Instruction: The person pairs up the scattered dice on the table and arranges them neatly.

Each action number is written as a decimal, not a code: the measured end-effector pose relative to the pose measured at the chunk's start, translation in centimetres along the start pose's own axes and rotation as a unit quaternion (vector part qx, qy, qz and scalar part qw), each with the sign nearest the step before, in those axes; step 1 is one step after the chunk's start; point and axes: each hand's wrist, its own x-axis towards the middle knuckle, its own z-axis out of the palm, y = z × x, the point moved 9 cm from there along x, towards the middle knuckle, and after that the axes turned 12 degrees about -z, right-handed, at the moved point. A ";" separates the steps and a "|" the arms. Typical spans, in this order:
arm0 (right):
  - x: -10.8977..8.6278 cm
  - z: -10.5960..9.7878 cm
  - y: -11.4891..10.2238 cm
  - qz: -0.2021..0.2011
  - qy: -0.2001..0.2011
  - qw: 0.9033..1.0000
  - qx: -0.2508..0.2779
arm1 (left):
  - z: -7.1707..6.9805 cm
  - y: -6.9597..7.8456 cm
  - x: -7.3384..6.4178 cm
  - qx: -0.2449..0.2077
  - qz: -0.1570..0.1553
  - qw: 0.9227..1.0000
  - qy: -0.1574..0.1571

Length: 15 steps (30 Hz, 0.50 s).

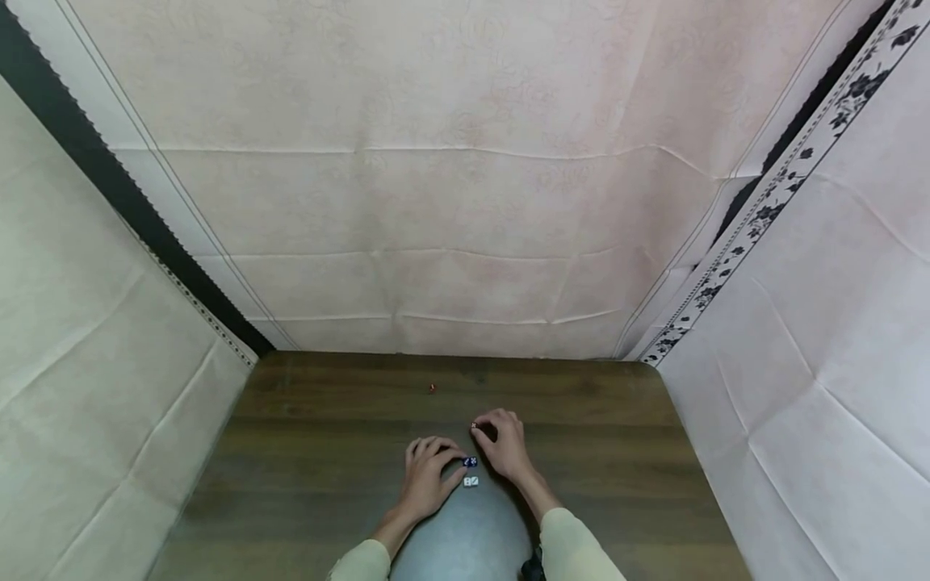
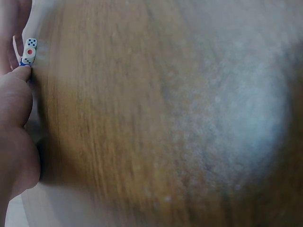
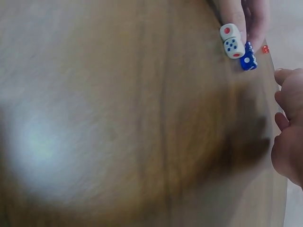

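Observation:
Two blue dice (image 1: 470, 461) sit side by side on the wooden table, with two white dice (image 1: 471, 482) paired just nearer to me. My left hand (image 1: 429, 480) pinches the left end of the blue pair between thumb and forefinger; in the left wrist view its thumb partly hides the blue. Farther forward, my right hand (image 1: 504, 444) holds a small red die (image 1: 474, 425) between the tips of thumb and forefinger. Another red die (image 1: 432, 389) lies alone toward the back of the table. The right wrist view shows the white dice (image 3: 232, 41) against the blue dice (image 3: 248, 57).
The wooden table (image 1: 312, 468) has rounded back corners. Pale cloth hangs behind it (image 1: 465, 242) and along both sides. A glossy light reflection lies between my forearms, and a small dark object (image 1: 533, 566) shows by the right sleeve.

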 end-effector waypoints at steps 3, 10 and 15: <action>-0.6 -0.1 -0.2 -0.011 -0.005 1.000 -0.005 | 0.1 -0.1 0.0 0.005 0.005 1.000 0.003; -1.6 0.0 -0.5 -0.027 -0.024 0.999 -0.014 | 0.3 -0.4 0.1 0.012 -0.007 1.000 -0.004; -2.0 0.2 -0.4 -0.025 -0.041 0.999 -0.020 | 0.4 -0.3 0.1 0.010 -0.007 1.000 -0.007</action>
